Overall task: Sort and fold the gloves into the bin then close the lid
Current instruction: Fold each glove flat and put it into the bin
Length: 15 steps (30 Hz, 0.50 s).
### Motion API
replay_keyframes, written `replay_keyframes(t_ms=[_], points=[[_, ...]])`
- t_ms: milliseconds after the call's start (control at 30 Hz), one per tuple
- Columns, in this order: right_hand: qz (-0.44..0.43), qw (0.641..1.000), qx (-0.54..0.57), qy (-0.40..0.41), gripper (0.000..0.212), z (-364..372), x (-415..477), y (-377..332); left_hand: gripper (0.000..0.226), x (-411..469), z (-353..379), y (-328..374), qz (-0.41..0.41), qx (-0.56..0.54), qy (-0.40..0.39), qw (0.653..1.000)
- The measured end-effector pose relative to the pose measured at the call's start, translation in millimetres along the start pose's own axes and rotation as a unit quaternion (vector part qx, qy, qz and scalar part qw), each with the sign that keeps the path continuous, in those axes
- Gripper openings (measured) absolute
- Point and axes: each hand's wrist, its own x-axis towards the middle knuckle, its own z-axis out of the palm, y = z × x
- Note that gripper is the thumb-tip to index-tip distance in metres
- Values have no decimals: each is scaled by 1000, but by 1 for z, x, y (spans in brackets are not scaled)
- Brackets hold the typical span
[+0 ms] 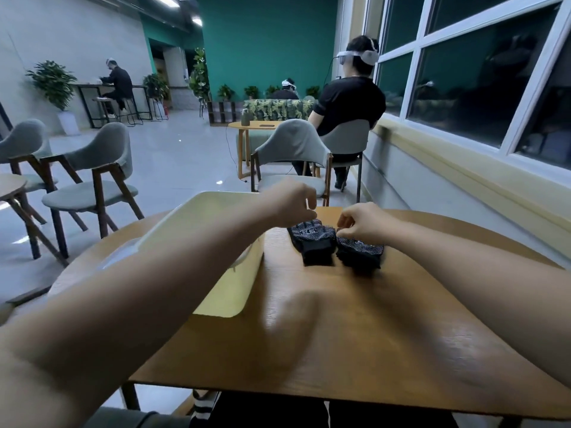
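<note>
**Black gloves side by side on a wooden table**

Wood grain runs across the round table (pixel 340 319), and from the head view both bare forearms reach out over it to its far half. Two black gloves lie flat there, dotted white on the palm side, with a white printed mark on each. Their cuffs point back toward the person. The left glove (pixel 312 242) and the right glove (pixel 360 253) sit just beside each other, and I cannot tell whether their inner edges touch.

The left hand (pixel 293 200) is at the far edge of the left glove, fingers curled and drawn together with the thumb onto the cloth. The right hand (pixel 363 222) sits over the far inner corner of the right glove, its fingers bent in tight and pinching that corner. Both hands are a little blurred.

The pale yellow bin (pixel 244 285) stands on the table to the left of the gloves, close to the left glove but apart from it. The left forearm crosses in front of much of it, so I cannot tell how its lid sits.

Beyond the table a grey chair (pixel 293 143) faces away. Past it a person (pixel 346 103) in a black shirt and a headset sits by the window (pixel 463 88). More grey chairs (pixel 99 168) stand off to the left on the tiled floor.
</note>
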Motion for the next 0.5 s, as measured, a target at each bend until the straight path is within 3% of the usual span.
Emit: replay_keyframes(t_ms=[267,367,500], points=[[18,998,-22,-60,48,16,-28,25,33,5,33,32,-5,64,-89,994],[5,997,-26,-75,54,20,-37,32,40,4,37,41,-7,87,-121,989],[-13,997,-36,-65,50,26,-43,40,36,3,45,46,-18,104,-108,989]])
